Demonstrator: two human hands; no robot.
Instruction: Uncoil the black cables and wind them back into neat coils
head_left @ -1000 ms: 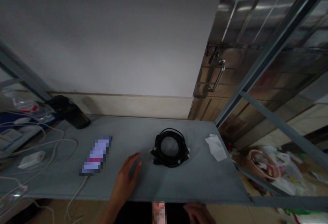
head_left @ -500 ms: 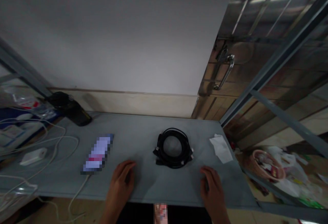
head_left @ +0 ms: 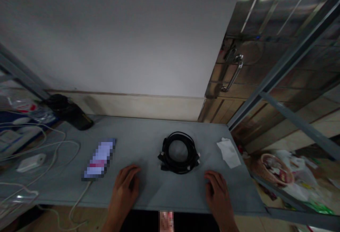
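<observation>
A coil of black cable point(head_left: 178, 153) lies on the grey tabletop point(head_left: 148, 196), its plug ends showing at the left and right of the ring. My left hand point(head_left: 126, 182) rests near the front edge, left of the coil, with loosely curved fingers, thumb apart and nothing held. To the right of the coil and nearer me, my right hand point(head_left: 216, 188) rests in a similar loose curve, also holding nothing. Neither hand touches the cable. A phone point(head_left: 99, 159) with a lit, pixelated screen lies left of my left hand.
Crumpled white paper point(head_left: 228, 153) lies at the right. A black bottle-like object point(head_left: 71, 113) lies at the back left, near a white charger point(head_left: 32, 163) and tangled white cables. Metal frame bars point(head_left: 281, 62) rise at both sides; a basket point(head_left: 276, 170) sits lower right.
My right hand has shifted slightly left, its fingers a little closer to the coil. My left hand and the cable stay about where they were; the view has moved very slightly.
</observation>
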